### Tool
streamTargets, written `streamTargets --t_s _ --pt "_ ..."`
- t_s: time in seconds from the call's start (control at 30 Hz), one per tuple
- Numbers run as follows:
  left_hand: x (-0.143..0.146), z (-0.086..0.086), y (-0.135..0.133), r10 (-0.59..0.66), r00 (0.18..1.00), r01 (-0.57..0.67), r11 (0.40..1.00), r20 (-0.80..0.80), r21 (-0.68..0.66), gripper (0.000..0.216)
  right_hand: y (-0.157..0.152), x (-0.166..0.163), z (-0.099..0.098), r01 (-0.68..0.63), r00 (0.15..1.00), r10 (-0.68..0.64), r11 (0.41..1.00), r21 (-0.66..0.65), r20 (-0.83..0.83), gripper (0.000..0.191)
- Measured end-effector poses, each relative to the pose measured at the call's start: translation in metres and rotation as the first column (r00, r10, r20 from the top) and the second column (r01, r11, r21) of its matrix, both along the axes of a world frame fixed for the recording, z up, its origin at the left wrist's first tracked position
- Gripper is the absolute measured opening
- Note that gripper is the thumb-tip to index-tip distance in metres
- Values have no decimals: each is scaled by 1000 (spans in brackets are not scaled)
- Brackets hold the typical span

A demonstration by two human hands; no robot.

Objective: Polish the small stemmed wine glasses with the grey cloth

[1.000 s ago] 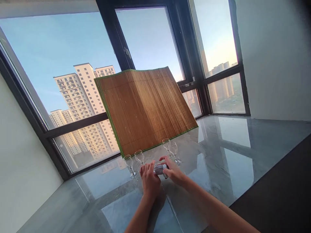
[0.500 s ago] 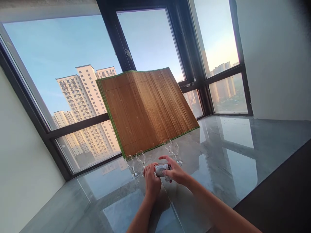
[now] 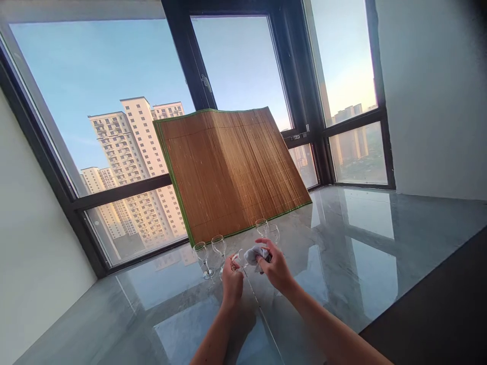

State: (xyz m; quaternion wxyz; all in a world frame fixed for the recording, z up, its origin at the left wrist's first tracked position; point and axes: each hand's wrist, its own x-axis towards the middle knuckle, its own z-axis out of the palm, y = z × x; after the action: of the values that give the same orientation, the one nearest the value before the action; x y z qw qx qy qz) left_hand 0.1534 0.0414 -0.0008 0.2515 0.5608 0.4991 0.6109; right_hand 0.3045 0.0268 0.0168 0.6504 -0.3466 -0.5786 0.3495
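My left hand [image 3: 232, 282] is closed around a clear stemmed glass [image 3: 239, 257], whose bowl points right, toward the cloth. In my right hand [image 3: 277, 268] a bunched grey-white cloth [image 3: 254, 254] is pinched between thumb and fingers, just beside the glass's rim. Most of the held glass is hidden by my left fingers. To the left stand two more stemmed glasses, an outer one [image 3: 204, 260] and an inner one [image 3: 218, 245] partly behind my left hand. Behind my right hand are two others, one at the back [image 3: 262, 226] and one nearer [image 3: 273, 233], their lower parts covered.
A brown bamboo mat [image 3: 228, 172] with green edging leans upright behind the glasses, against the dark window frame [image 3: 122, 191]. The glossy grey stone surface [image 3: 342, 243] reflects the windows. White walls rise at both sides.
My right hand has drawn the cloth away from over the held glass, so its rim now shows. My left hand has turned slightly and keeps its grip.
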Motion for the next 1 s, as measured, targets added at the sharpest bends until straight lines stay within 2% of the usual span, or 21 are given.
streamTargets --t_s 0.1,0.17,0.27,0.4,0.53,0.6,0.63,0.7,0.8,0.87,1.0 --pt "-5 0 5 43 994 -45 999 102 18 42 5 1 -2 198 977 -201 979 40 66 36" --pt "-6 0 7 -5 979 2 1000 205 13 43 8 0 -7 247 956 -256 966 72 147 37" --pt "1 -4 6 -170 906 201 979 387 -39 48 11 -5 -16 117 954 -136 989 87 268 51" --pt "13 -9 0 -346 741 445 895 575 -34 59 13 -12 -27 -56 947 32 996 66 321 67" --pt "17 -10 -2 -419 706 528 849 571 -30 66 14 -13 -29 -201 952 215 976 -85 220 72" --pt "18 -11 0 -437 710 547 836 552 -41 68 15 -13 -29 -230 955 251 962 -144 156 71" --pt "18 -12 2 -434 728 539 841 530 -51 68 16 -14 -30 -225 959 248 961 -160 136 70" --pt "17 -15 7 -368 821 445 891 437 -86 60 19 -15 -32 -167 970 192 971 -169 149 66" --pt "8 -18 16 -145 946 182 978 289 -105 38 24 -17 -37 -11 970 47 988 -153 237 58" --pt "-3 -18 21 -14 961 44 994 275 -102 29 30 -20 -40 70 960 -23 985 -160 279 54" --pt "-27 -17 31 170 933 -137 983 316 -124 24 47 -27 -39 215 926 -143 960 -178 349 51"
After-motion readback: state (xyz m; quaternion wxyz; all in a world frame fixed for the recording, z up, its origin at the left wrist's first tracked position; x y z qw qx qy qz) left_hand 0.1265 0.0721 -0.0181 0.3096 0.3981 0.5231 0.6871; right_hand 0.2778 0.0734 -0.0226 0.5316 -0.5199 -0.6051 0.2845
